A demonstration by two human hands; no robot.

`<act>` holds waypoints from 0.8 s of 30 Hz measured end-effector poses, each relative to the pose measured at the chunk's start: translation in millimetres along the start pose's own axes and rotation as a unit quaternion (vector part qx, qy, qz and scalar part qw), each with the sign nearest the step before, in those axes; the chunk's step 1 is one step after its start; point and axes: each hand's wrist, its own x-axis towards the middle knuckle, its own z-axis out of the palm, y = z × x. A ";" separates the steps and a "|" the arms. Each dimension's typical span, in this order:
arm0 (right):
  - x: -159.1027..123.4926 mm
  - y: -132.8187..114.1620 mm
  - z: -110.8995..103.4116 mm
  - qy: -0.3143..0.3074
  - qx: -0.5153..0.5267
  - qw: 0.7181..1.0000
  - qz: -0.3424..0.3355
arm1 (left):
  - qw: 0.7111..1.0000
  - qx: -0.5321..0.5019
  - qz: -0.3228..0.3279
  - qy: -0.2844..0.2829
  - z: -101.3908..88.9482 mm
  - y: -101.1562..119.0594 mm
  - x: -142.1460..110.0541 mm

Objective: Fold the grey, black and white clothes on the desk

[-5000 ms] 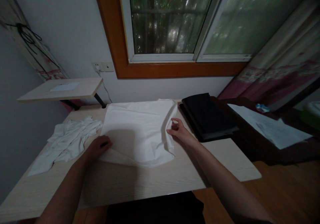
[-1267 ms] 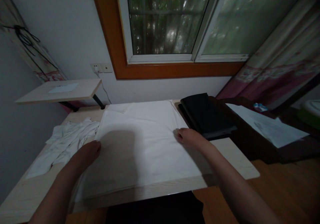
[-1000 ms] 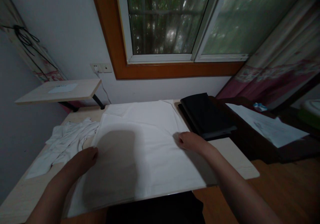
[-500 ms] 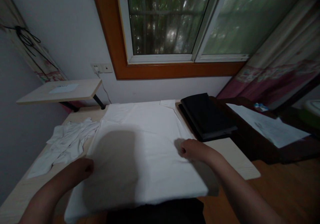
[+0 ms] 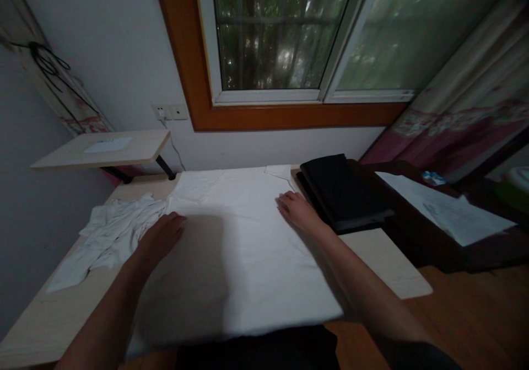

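A large white cloth (image 5: 256, 248) lies spread nearly flat over the table, its near edge reaching toward my body. My left hand (image 5: 165, 232) rests on the cloth's left side, palm down, with the fingers stretched forward. On the opposite side, my right hand (image 5: 294, 207) lies near the far right edge of the cloth, its fingers slightly apart. Neither hand grips anything. A crumpled white garment (image 5: 119, 232) sits just left of my left hand. Beyond my right hand is a black folder-like stack (image 5: 345, 191).
A small raised shelf (image 5: 103, 149) stands at the table's back left. The table (image 5: 386, 262) shows bare wood at right. White sheets (image 5: 442, 204) lie on a dark surface farther right. A window (image 5: 285, 39) and wall are behind.
Both hands have moved forward along the sides of the cloth, away from my body. Their curled fingers have opened out. The cloth's near left corner has shifted slightly.
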 end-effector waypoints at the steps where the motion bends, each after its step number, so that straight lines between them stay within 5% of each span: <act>1: 2.7 1.9 3.4 0.019 -0.009 1.000 0.018 | 1.000 0.015 -0.007 0.017 3.4 2.0 7.4; 6: 2.4 13.7 17.3 0.111 -0.016 0.988 0.103 | 0.991 0.029 -0.073 0.105 23.8 5.8 29.6; 10: -1.6 15.9 20.7 0.122 -0.030 0.985 0.116 | 0.983 0.021 -0.101 0.153 34.4 4.4 27.4; 15: -3.4 12.1 20.3 0.076 -0.052 0.982 0.167 | 0.984 0.034 -0.099 0.145 31.7 6.2 14.9; 24: -15.0 9.7 17.8 0.035 -0.068 0.978 0.194 | 0.973 0.090 -0.188 0.099 18.5 19.6 -8.2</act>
